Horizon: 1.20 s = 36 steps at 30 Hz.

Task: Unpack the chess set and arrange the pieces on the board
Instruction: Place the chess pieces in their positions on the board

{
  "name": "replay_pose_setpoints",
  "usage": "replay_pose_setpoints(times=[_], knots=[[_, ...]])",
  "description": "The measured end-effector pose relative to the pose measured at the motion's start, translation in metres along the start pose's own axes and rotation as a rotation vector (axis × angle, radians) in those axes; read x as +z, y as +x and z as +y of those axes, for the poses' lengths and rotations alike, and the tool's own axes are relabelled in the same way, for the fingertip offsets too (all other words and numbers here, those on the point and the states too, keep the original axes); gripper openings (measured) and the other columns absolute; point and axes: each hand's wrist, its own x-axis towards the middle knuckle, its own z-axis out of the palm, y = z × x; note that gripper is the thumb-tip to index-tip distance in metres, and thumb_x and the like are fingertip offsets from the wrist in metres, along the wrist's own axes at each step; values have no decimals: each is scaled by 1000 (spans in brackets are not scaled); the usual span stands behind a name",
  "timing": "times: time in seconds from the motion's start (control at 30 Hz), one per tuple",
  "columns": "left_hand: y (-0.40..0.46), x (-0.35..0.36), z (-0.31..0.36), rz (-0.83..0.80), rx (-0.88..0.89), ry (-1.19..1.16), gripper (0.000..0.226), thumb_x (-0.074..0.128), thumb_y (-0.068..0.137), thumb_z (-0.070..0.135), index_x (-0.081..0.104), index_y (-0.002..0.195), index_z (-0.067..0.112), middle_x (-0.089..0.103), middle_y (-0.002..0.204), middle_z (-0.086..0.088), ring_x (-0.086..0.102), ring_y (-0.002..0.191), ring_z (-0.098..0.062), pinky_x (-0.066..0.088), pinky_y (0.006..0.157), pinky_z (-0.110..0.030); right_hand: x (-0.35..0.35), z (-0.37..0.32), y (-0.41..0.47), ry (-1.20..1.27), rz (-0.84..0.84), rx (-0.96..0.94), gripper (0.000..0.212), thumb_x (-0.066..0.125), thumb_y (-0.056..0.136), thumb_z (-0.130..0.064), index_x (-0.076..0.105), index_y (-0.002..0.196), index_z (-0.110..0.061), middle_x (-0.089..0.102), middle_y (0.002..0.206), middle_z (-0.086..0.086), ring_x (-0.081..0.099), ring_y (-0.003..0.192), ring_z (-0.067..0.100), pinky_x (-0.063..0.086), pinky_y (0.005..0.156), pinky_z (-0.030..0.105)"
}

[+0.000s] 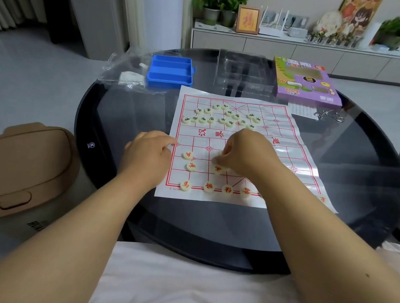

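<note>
Four red-lettered xiangqi pieces (216, 188) set along the near edge of the paper board (302, 148); arranging red side judged under way. Left hand (149, 151) curled, pinching the board's left edge. Right hand (246, 154) curled over a red piece, grip hidden. Next: seat it on an intersection. Farther off, black-lettered pieces (223, 116) heaped unsorted, blue case (170, 72) emptied.

"3.0cm" on board (301, 138) edge, "XCRAJ" on box (307, 89)
</note>
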Motion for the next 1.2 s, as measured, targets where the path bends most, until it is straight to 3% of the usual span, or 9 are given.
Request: replay_pose_setpoints(times=[0.27,0.4,0.47,0.57,0.77,0.87,1.0,1.2], knots=[[5,4,-8,8,-50,-126,35,36,101,25,60,127,25,59,126,6,52,109,-13,46,83,-30,8,-11,2,-9,20,-38,26,70,79,-38,71,96,-18,68,83,0,64,75,19,58,77,34],[5,3,-10,14,-102,-282,36,34,101,27,62,124,29,65,115,11,62,92,-9,48,66,-22,5,-22,-15,179,46,-245,23,69,81,-36,72,99,-22,68,91,-5,62,80,13,57,76,29],[3,0,-6,34,-118,-321,37,34,101,24,64,122,28,67,111,12,62,90,-9,49,69,-23,8,-31,-27,202,25,-382,20,69,80,-35,73,96,-23,66,88,-8,61,78,11,55,73,26],[3,0,-4,61,-115,-346,38,35,99,17,65,121,25,66,116,10,60,103,-12,45,80,-26,19,-40,-35,114,20,-537,17,70,76,-32,74,91,-24,65,84,-8,55,77,10,50,70,26],[3,-1,-4,68,-140,-362,37,36,100,18,63,125,22,64,124,6,57,110,-12,44,83,-22,29,-43,-34,65,34,-605,18,69,77,-31,73,94,-25,60,82,-10,49,78,7,36,61,19],[3,-1,-5,69,-133,-346,36,37,101,18,62,125,21,64,123,7,57,107,-10,37,70,-11,30,-45,-34,29,37,-631,20,67,79,-30,73,98,-24,63,86,-8,48,81,8,35,66,21],[4,-1,-7,72,-125,-346,34,41,98,20,65,122,25,65,120,10,60,104,-11,44,77,-21,22,-42,-34,10,26,-615,25,67,83,-33,72,106,-24,64,90,-7,48,80,8,34,65,20],[2,-2,-6,34,-114,-346,29,45,99,24,65,121,25,66,115,13,63,92,-8,46,62,-18,-20,-4,-20,281,166,-328,20,63,88,-29,72,105,-22,64,96,-9,56,75,3,41,62,10]])
